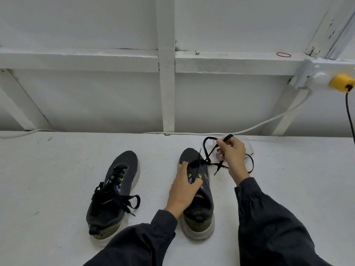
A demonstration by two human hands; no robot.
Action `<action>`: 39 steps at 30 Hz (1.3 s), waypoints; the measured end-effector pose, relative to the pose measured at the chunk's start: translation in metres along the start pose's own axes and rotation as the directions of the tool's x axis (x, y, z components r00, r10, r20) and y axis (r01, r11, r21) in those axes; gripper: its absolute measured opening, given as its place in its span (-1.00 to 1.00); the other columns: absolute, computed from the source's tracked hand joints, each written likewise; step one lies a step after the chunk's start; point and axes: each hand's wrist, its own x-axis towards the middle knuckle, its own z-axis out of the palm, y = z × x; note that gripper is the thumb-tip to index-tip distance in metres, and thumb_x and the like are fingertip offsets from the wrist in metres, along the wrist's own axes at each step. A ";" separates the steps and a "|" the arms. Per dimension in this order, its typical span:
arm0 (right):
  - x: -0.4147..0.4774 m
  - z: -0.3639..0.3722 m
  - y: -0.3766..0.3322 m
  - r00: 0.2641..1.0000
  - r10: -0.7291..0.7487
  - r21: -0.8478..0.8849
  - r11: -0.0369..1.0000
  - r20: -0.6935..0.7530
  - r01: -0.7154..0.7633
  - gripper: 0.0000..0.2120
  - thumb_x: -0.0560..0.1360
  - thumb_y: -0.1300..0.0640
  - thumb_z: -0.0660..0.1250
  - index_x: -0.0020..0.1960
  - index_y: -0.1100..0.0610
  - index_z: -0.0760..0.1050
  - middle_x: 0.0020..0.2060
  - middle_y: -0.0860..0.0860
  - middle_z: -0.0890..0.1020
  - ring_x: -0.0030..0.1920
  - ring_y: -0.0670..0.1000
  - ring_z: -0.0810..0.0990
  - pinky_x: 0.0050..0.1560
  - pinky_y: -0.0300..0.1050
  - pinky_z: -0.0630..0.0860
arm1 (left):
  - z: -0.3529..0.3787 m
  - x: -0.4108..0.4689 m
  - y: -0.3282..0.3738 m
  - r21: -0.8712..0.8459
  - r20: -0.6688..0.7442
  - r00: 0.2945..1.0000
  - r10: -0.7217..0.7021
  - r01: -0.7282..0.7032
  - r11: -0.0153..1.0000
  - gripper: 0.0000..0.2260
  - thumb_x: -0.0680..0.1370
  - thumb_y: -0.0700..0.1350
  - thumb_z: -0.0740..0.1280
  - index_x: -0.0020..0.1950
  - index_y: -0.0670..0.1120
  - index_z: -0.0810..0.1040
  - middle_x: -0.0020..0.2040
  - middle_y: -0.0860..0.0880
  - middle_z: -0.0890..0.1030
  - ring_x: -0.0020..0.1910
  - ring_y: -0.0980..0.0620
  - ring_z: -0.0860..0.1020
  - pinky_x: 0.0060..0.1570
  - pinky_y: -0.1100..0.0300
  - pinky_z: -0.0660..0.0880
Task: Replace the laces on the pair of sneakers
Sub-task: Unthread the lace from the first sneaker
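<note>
The right grip [231, 151] pinched the black lace [211, 152] above the table [57, 169]; the left grip [183, 183], fingers curled, clasped the right sneaker [207, 198], beside the left sneaker [115, 189].

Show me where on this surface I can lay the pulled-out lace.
Widest bare stretch: the white surface left of the left sneaker. A narrower strip lies between it and the right sneaker. Crowded: that shoe's toe, where the left hand holds it, the right hand pinches the lace beside a clear plastic piece.
</note>
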 end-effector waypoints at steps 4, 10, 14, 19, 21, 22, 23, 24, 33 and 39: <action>-0.006 0.001 0.004 0.994 0.047 -0.079 0.996 0.103 -0.039 -0.80 0.50 0.11 0.44 -0.13 0.23 0.50 -0.29 0.10 0.57 -0.53 -0.07 0.48 -0.57 -0.22 0.31 | 0.001 0.001 -0.001 0.022 -0.018 1.000 0.007 -0.007 1.000 -0.33 0.58 -0.01 0.29 0.60 -0.01 0.03 0.60 0.03 0.09 0.52 -0.01 0.21 0.45 0.07 0.23; -0.029 0.006 0.029 0.931 0.114 -0.379 0.925 0.346 0.028 -0.79 0.40 0.14 0.54 -0.24 0.24 0.56 -0.38 0.15 0.64 -0.46 0.04 0.56 -0.48 -0.17 0.37 | 0.002 0.002 -0.001 0.059 -0.030 1.000 0.009 -0.007 0.998 -0.34 0.58 0.02 0.27 0.60 0.00 0.03 0.60 0.02 0.09 0.50 -0.04 0.25 0.40 0.09 0.25; -0.019 0.005 0.018 0.965 0.065 -0.280 0.960 0.253 0.009 -0.88 0.52 0.25 0.38 -0.18 0.24 0.52 -0.30 0.18 0.62 -0.42 0.06 0.59 -0.49 -0.16 0.44 | 0.001 0.003 -0.002 0.059 -0.017 1.000 0.016 -0.015 0.998 -0.35 0.58 0.02 0.28 0.60 0.01 0.05 0.60 0.03 0.11 0.51 -0.02 0.24 0.41 0.08 0.25; -0.017 0.010 0.012 0.972 0.104 -0.126 0.989 0.209 -0.079 -0.88 0.60 0.23 0.26 -0.04 0.30 0.43 -0.19 0.22 0.64 -0.46 0.08 0.55 -0.59 -0.21 0.34 | 0.002 0.003 -0.004 0.063 -0.012 1.000 0.026 -0.025 0.998 -0.35 0.57 0.02 0.28 0.59 0.01 0.05 0.59 0.04 0.12 0.52 -0.01 0.23 0.43 0.04 0.26; -0.021 0.010 0.016 0.964 0.124 -0.172 0.982 0.236 -0.084 -0.80 0.57 0.15 0.34 -0.05 0.30 0.43 -0.20 0.21 0.64 -0.47 0.06 0.54 -0.57 -0.20 0.32 | 0.002 0.004 -0.003 0.057 -0.019 0.999 0.034 -0.033 0.998 -0.35 0.57 0.03 0.29 0.59 0.01 0.06 0.58 0.03 0.17 0.49 -0.02 0.27 0.42 0.03 0.28; -0.023 0.008 0.018 0.959 0.125 -0.212 0.975 0.255 -0.071 -0.75 0.52 0.12 0.41 -0.06 0.30 0.45 -0.22 0.18 0.64 -0.47 0.05 0.54 -0.55 -0.19 0.32 | 0.002 0.004 -0.003 0.054 -0.020 0.999 0.035 -0.034 0.998 -0.34 0.57 0.03 0.29 0.59 0.00 0.06 0.58 0.02 0.18 0.48 -0.02 0.28 0.42 0.05 0.28; -0.025 0.006 0.019 0.952 0.125 -0.251 0.966 0.279 -0.053 -0.73 0.47 0.11 0.48 -0.07 0.29 0.48 -0.24 0.14 0.63 -0.45 0.04 0.54 -0.54 -0.19 0.34 | 0.003 0.004 -0.003 0.044 -0.025 0.999 0.038 -0.036 0.998 -0.35 0.57 0.03 0.30 0.59 -0.01 0.07 0.57 0.02 0.18 0.48 -0.02 0.28 0.42 0.09 0.27; -0.027 0.005 0.021 0.946 0.120 -0.282 0.959 0.301 -0.032 -0.72 0.41 0.12 0.53 -0.09 0.28 0.51 -0.28 0.12 0.62 -0.44 0.04 0.53 -0.52 -0.18 0.35 | 0.003 0.004 -0.003 0.020 -0.046 0.998 0.047 -0.046 0.999 -0.36 0.58 0.03 0.30 0.59 -0.02 0.10 0.57 0.02 0.19 0.48 -0.01 0.28 0.41 0.13 0.26; -0.033 0.010 0.032 0.960 0.057 -0.349 0.936 0.274 0.044 -0.87 0.44 0.26 0.46 -0.22 0.16 0.52 -0.34 0.05 0.58 -0.31 0.07 0.53 -0.30 -0.07 0.48 | -0.028 0.028 0.024 0.271 -0.078 0.969 0.234 -0.205 0.940 -0.86 0.52 -0.14 0.36 -0.01 0.01 0.69 -0.09 0.05 0.70 -0.11 0.12 0.60 0.01 0.22 0.52; -0.039 0.018 0.043 0.981 0.061 -0.275 0.962 0.186 -0.008 -0.84 0.50 0.25 0.37 -0.22 0.14 0.45 -0.25 0.12 0.57 -0.22 0.11 0.51 -0.08 0.16 0.54 | -0.021 0.048 0.040 0.629 0.052 0.967 0.250 -0.226 0.744 -0.80 0.52 -0.19 0.30 0.06 -0.04 0.67 0.05 -0.11 0.64 0.06 -0.16 0.56 -0.01 0.08 0.49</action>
